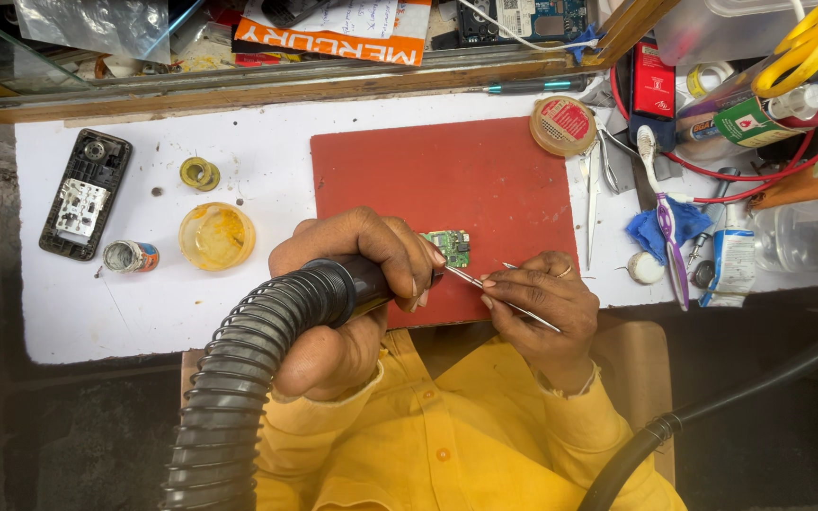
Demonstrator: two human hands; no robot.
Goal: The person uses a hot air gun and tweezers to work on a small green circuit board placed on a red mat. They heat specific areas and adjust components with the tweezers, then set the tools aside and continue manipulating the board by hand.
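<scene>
My left hand (357,274) wraps its grip around the hot-air nozzle (333,289); my right hand (542,298) pinches tweezers (499,289). The small green circuit board (449,248) sits on the red mat (447,180)'s lower middle. Lingering heat could scorch it, or airflow scatter parts.

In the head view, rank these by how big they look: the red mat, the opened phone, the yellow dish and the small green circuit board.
1. red mat
2. opened phone
3. yellow dish
4. green circuit board, partly hidden by the left hand
</scene>
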